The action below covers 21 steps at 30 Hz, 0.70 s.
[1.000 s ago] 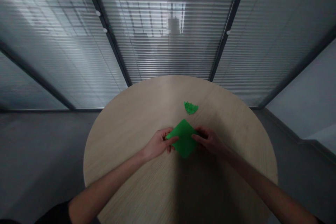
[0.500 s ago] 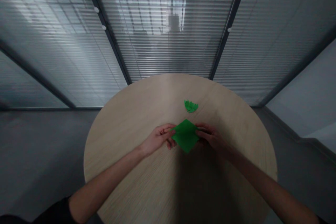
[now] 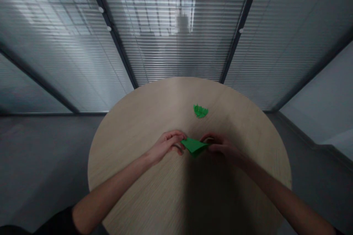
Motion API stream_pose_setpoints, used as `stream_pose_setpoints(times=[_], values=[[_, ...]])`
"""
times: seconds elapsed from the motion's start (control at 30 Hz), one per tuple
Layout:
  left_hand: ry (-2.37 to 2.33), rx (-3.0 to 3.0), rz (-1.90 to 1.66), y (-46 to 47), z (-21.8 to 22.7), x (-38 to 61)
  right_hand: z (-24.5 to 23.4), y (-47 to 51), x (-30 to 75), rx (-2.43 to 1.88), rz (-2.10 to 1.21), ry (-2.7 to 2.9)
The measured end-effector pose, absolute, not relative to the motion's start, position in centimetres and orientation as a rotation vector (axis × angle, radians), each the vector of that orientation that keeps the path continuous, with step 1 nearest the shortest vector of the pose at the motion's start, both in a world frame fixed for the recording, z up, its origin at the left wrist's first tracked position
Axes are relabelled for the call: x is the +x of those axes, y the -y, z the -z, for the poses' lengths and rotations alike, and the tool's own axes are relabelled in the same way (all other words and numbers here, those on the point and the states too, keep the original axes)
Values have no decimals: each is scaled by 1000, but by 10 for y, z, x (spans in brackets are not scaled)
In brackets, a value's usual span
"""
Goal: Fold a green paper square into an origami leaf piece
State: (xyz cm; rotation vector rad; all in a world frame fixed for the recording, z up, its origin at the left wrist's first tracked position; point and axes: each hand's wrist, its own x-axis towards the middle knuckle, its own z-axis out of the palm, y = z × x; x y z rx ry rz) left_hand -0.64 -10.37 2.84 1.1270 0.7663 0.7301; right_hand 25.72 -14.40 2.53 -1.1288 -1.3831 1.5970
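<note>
A green sheet of paper (image 3: 194, 145) is held just above a round wooden table (image 3: 143, 125), near its middle. It now looks like a flat triangle, folded or tipped edge-on. My left hand (image 3: 167, 144) pinches its left corner with curled fingers. My right hand (image 3: 220, 146) pinches its right corner the same way. A small folded green paper figure (image 3: 200, 111) lies on the table beyond the hands, untouched.
Glass partitions with horizontal blinds and dark frames stand behind the table (image 3: 176, 44). Grey floor surrounds the table on both sides. A low white wall runs at the far right (image 3: 325, 110).
The green sheet went from a broad diamond shape to a narrow triangle between my hands. Both hands stayed at its corners and shifted slightly.
</note>
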Motion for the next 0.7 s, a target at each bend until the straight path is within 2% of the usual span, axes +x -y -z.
stream_pose_setpoints(times=[0.3, 0.47, 0.7], values=[[-658, 1254, -659, 106, -28, -1, -25, 150, 239, -1161, -1338, 1616], [-644, 1269, -660, 110, -29, 4, -25, 152, 226, -1158, -1308, 1752], [-751, 1353, -747, 110, -31, 6, -19, 155, 212, -1180, -1394, 1430]])
